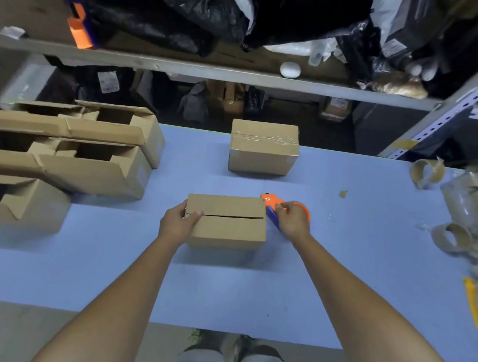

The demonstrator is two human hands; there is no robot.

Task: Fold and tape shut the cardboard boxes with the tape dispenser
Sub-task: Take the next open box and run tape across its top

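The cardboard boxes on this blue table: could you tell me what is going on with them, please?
A person is sealing boxes. Their left hand steadies the folded box, whose top seam is untaped, while the right hand grips the orange tape dispenser at its right end. A taped box sits farther back; open boxes wait at the left.

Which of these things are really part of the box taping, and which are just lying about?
In use: folded box, held by the left hand; tape dispenser, gripped by the right hand; open boxes waiting; taped box.
Lying about: empty tape cores; spare dispenser on the shelf; black bags.
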